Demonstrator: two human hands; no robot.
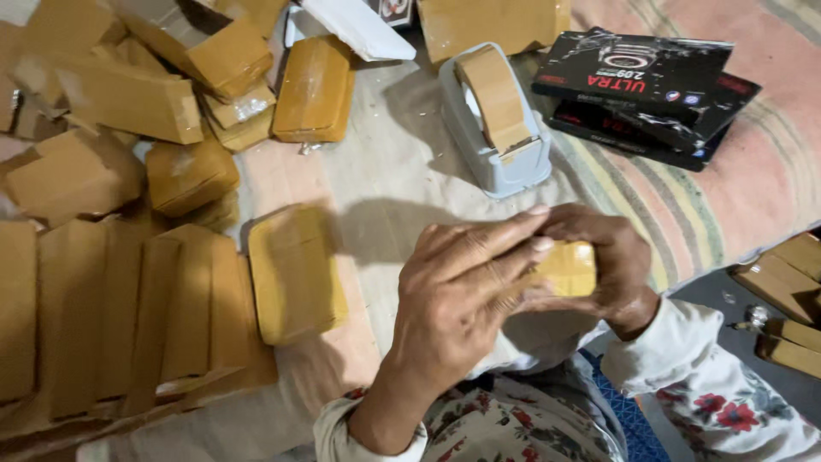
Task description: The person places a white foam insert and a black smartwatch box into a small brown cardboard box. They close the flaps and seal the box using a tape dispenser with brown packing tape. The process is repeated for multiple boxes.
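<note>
near the front edge of the cloth-covered bed (pixel 402 162), just above the person's lap, both hands meet around a small tape-wrapped packet (pixel 571 269). left hand (pixel 457 295) lies over it from the near side, fingers stretched flat across its top; right hand (pixel 609 265) cups it from the far side, fingers curled over the upper edge. only one yellowish-brown end of the packet shows between them, held clear of the cloth.

just beyond the hands stands a grey tape dispenser (pixel 496 128) with a brown roll, and the strip of bare cloth between it and the knuckles is the main open room. a flat wrapped packet (pixel 295 274) lies to the left of the left wrist, apart from it. past that, the left edge is crowded with a row of folded brown cardboard (pixel 103 316), and the far left corner holds a loose heap of wrapped packets (pixel 171 85). black printed boxes (pixel 650 90) sit stacked toward the far right on the striped blanket. more brown packets (pixel 787 299) lie off the right edge, lower down.
</note>
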